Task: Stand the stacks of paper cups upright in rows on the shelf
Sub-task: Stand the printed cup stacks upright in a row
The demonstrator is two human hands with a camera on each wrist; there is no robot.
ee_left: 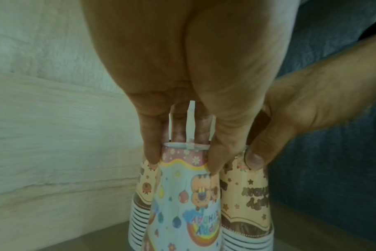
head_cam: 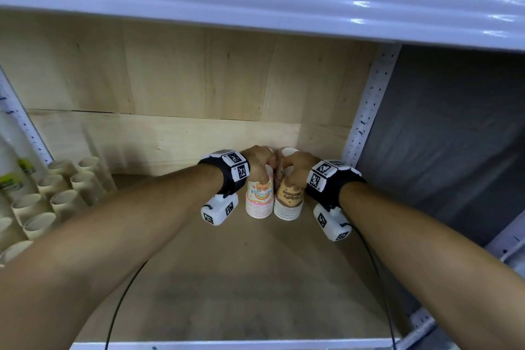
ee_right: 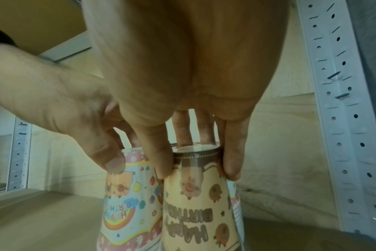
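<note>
Pink cup stack (head_cam: 259, 198) pinched by left hand (head_cam: 260, 160), brown "HAPPY BIRTHDAY" stack (head_cam: 289, 202) pinched by right hand (head_cam: 298, 167), touching, near shelf (head_cam: 227, 278) back-right corner, plain cup stacks (head_cam: 51, 202) at left edge.

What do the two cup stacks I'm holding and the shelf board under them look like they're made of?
Pink cup stack and brown cup stack: printed paper by the look, slightly glossy, with thin white rolled rims layered at the bottom. Shelf board: probably bare plywood or pressed board, matte, with faint grain and no shine.
</note>
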